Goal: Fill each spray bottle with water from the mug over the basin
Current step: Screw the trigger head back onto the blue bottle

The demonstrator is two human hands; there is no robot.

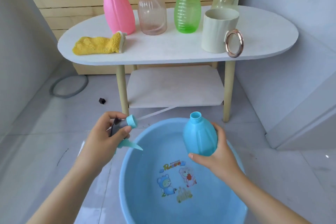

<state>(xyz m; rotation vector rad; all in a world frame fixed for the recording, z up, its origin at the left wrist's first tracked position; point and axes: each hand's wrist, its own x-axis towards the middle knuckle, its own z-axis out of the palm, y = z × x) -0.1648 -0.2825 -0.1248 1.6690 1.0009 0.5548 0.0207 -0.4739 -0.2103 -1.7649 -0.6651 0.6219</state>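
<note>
Head view: right hand [219, 153] grips the open blue bottle [199, 135] over the basin [131, 178]; left hand [107, 133] clutches its sprayer [127, 125] beside the rim. Mug [217, 31] waits on the table [163, 49] beyond the basin.

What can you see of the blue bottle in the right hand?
The blue bottle is opaque light-blue plastic with a rounded, faceted body and a short threaded neck. Its mouth is open; the spray head is off, held in the left hand. It is tilted slightly, neck up and away, above the far rim of the blue basin. The right hand cups its lower side, thumb beneath. Contents cannot be seen.
</note>
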